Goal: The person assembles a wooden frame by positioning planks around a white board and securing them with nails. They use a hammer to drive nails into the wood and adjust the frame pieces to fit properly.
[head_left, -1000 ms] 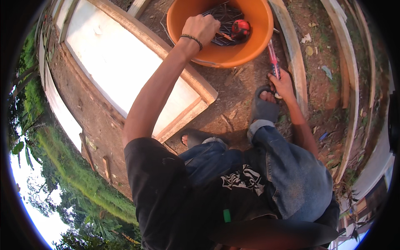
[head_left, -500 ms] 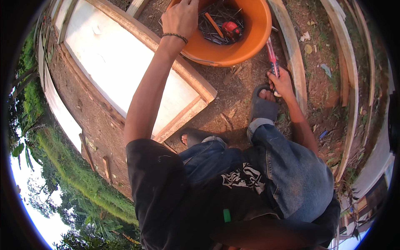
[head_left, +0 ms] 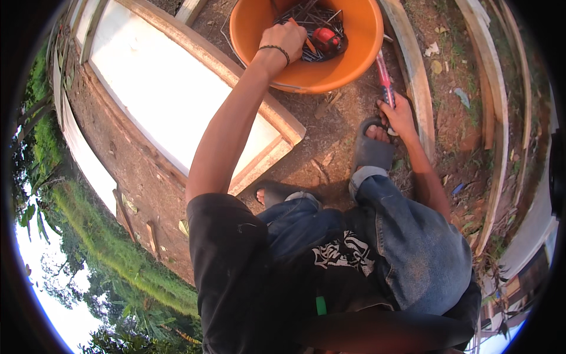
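My left hand (head_left: 284, 40), a dark braided band on its wrist, reaches down into an orange bucket (head_left: 321, 82). Its fingertips are hidden among a pile of nails (head_left: 303, 13), so their grip does not show. Beside the fingers lies an orange stick (head_left: 310, 45), partly covered by the hand. A red and black object (head_left: 326, 40) rests on the nails to the right. My right hand (head_left: 401, 115) is wrapped round the red and dark handle (head_left: 385, 79) of a tool just outside the bucket. The tool's far end is hard to make out.
A wood-framed white panel (head_left: 171, 100) lies to the left of the bucket. Long wooden boards (head_left: 417, 76) curve along the right side. My sandalled feet (head_left: 374, 147) stand on bare dirt with wood scraps, and green plants (head_left: 106, 253) grow at far left.
My left hand has moved down and to the right, from over the bucket's far left side into the nails. The right hand with the tool has stayed nearly still.
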`<state>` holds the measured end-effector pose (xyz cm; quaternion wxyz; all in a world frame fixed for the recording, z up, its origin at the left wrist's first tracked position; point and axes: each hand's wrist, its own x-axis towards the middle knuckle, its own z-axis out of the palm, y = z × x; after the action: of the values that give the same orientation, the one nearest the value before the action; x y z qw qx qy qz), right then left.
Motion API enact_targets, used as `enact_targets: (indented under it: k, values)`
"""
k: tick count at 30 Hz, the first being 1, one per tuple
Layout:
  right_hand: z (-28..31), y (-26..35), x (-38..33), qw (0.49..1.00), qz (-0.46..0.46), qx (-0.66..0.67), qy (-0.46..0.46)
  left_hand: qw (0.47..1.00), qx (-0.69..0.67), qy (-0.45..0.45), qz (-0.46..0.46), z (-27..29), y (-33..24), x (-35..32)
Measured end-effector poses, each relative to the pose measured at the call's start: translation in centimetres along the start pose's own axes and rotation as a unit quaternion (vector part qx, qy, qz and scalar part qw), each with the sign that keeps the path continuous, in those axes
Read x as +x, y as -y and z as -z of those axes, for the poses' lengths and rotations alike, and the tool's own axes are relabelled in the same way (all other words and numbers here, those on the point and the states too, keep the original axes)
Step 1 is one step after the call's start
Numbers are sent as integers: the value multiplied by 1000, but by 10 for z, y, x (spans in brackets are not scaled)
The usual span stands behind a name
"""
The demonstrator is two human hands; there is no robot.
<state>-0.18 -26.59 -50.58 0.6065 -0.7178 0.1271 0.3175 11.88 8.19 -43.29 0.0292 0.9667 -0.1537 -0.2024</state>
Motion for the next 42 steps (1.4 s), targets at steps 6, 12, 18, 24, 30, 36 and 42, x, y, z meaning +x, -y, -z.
enact_targets:
  k: [6,12,18,24,30,36,42]
  values:
    - [-4,10,-2,1000,-1,-7,10,997,37,49,46,-21,-4,12]
    - [-4,11,-4,1000,-11,-10,2,999,-10,32,43,-17,-5,14]
    - [0,6,0,1000,-1,-24,7,996,46,71,-17,2,-17,14]
    - [-4,12,-3,1000,-3,-26,3,996,19,77,35,53,-4,-1]
    - [-3,6,-6,999,22,44,10,987,-155,23,32,88,18,-15]
    - [-44,54,-26,983,81,161,13,921,-147,-347,94,74,39,-73]
    - [-80,107,17,959,96,267,4,701,-572,-349,246,10,54,-52]
